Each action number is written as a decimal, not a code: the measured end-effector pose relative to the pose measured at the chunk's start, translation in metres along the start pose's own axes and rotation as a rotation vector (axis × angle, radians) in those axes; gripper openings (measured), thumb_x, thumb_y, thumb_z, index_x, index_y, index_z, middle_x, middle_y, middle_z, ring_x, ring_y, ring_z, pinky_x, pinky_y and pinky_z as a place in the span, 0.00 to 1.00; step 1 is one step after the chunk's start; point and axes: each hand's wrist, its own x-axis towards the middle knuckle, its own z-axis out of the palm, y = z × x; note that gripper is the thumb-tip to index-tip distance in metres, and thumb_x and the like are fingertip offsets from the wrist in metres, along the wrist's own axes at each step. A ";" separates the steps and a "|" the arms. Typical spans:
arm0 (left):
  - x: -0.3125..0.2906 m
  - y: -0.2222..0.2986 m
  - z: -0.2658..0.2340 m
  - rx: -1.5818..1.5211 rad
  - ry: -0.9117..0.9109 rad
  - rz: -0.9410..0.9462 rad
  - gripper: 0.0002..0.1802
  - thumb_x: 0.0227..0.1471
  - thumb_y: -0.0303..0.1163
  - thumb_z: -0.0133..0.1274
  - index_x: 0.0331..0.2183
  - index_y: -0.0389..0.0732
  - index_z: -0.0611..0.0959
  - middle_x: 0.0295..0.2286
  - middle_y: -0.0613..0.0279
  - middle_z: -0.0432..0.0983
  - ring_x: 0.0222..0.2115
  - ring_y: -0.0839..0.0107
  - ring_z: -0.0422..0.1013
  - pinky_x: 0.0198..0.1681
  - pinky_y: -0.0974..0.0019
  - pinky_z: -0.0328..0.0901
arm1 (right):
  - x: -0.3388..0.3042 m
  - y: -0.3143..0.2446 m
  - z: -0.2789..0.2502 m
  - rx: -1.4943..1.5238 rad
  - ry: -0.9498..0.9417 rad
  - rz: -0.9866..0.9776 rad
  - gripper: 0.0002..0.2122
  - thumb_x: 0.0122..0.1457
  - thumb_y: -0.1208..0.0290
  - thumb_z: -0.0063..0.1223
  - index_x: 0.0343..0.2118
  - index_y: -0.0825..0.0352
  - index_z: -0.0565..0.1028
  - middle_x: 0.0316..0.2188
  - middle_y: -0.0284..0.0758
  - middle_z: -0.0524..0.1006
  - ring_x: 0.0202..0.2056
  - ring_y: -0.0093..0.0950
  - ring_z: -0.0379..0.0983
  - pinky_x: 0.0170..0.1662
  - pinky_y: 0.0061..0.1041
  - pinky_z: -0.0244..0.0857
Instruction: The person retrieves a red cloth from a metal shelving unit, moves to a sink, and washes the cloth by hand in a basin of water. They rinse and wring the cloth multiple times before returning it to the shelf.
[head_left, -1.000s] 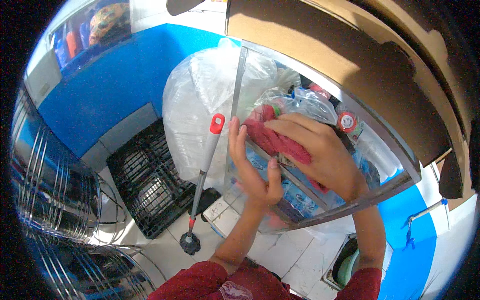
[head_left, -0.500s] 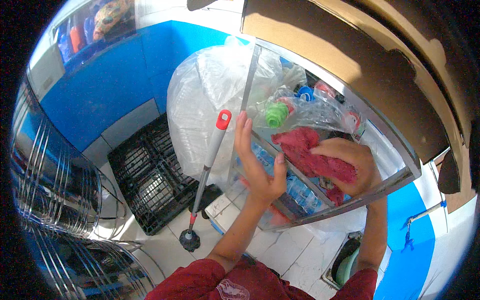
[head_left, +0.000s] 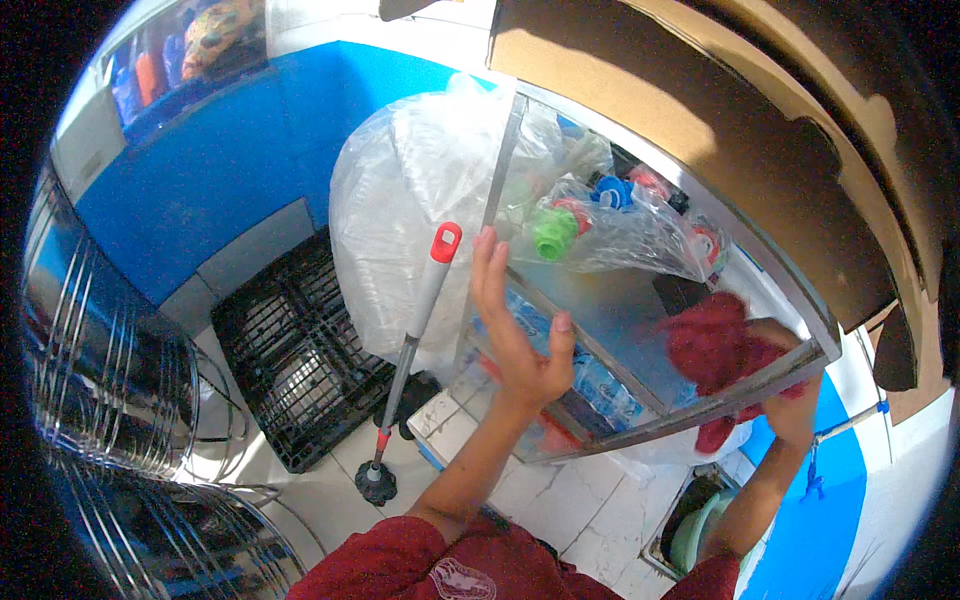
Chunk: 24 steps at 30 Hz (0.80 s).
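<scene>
A bunched dark red cloth (head_left: pixel 712 345) is in my right hand (head_left: pixel 792 410), at the lower right corner of a metal-framed glass pane (head_left: pixel 610 300). Cloth and fingers are partly blurred. The frame's lower bar seems to cross in front of them, and a loose end of cloth hangs below it. My left hand (head_left: pixel 525 345) rests at the frame's left side, fingers stretched upward and thumb apart, holding nothing. Through the glass show a clear plastic bag (head_left: pixel 640 235), a green ribbed plastic piece (head_left: pixel 555 232), a blue piece (head_left: pixel 612 190) and blue-labelled packages (head_left: pixel 605 390).
Left of the pane stands a large clear bag of stacked clear plastic items (head_left: pixel 395 230), with a grey-and-red handled brush (head_left: pixel 410 350) before it. A black plastic crate (head_left: pixel 300 350) and shiny metal racks (head_left: pixel 120 370) are further left. Cardboard (head_left: pixel 680 90) overhangs the back right.
My right hand has moved the red cloth right and down, from the middle of the pane to its lower right corner. My left hand has stayed about where it was.
</scene>
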 end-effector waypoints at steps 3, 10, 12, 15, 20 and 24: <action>-0.001 0.002 0.001 0.001 0.004 -0.008 0.40 0.51 0.35 0.49 0.60 0.27 0.56 0.61 0.35 0.48 0.63 0.41 0.46 0.65 0.46 0.41 | -0.003 0.002 0.002 -0.036 0.314 0.046 0.24 0.40 0.72 0.71 0.43 0.70 0.77 0.43 0.38 0.78 0.46 0.33 0.75 0.50 0.33 0.68; 0.000 0.000 0.002 0.011 0.013 -0.026 0.40 0.52 0.36 0.49 0.60 0.26 0.56 0.61 0.34 0.49 0.63 0.42 0.47 0.65 0.47 0.41 | 0.063 -0.018 0.038 -0.007 -0.516 -0.303 0.22 0.43 0.70 0.65 0.45 0.67 0.77 0.43 0.42 0.78 0.44 0.41 0.76 0.49 0.34 0.69; 0.000 -0.002 0.002 0.002 0.015 -0.010 0.39 0.52 0.37 0.49 0.60 0.27 0.57 0.61 0.35 0.50 0.63 0.42 0.48 0.65 0.47 0.41 | 0.070 -0.030 0.050 -0.055 -0.505 -0.329 0.22 0.43 0.72 0.64 0.45 0.66 0.77 0.42 0.42 0.78 0.43 0.43 0.76 0.47 0.35 0.69; -0.002 -0.002 0.003 0.000 0.024 -0.025 0.39 0.51 0.36 0.49 0.59 0.27 0.57 0.61 0.35 0.50 0.63 0.42 0.48 0.65 0.47 0.42 | 0.076 -0.040 0.064 -0.251 -0.402 -0.383 0.24 0.42 0.75 0.62 0.47 0.64 0.76 0.43 0.42 0.77 0.43 0.43 0.75 0.47 0.36 0.69; -0.002 -0.003 0.006 -0.046 0.052 -0.034 0.38 0.51 0.35 0.49 0.59 0.27 0.58 0.61 0.35 0.51 0.63 0.42 0.48 0.65 0.47 0.42 | 0.091 -0.030 0.073 -0.361 -0.176 -0.373 0.23 0.43 0.78 0.61 0.46 0.64 0.75 0.44 0.42 0.75 0.45 0.44 0.74 0.47 0.36 0.69; -0.001 -0.005 0.004 -0.028 0.034 -0.025 0.38 0.52 0.35 0.49 0.59 0.27 0.58 0.60 0.34 0.51 0.63 0.42 0.49 0.65 0.47 0.42 | 0.085 -0.027 0.072 -0.324 0.150 0.037 0.21 0.49 0.71 0.66 0.46 0.67 0.75 0.46 0.43 0.77 0.48 0.39 0.74 0.52 0.34 0.67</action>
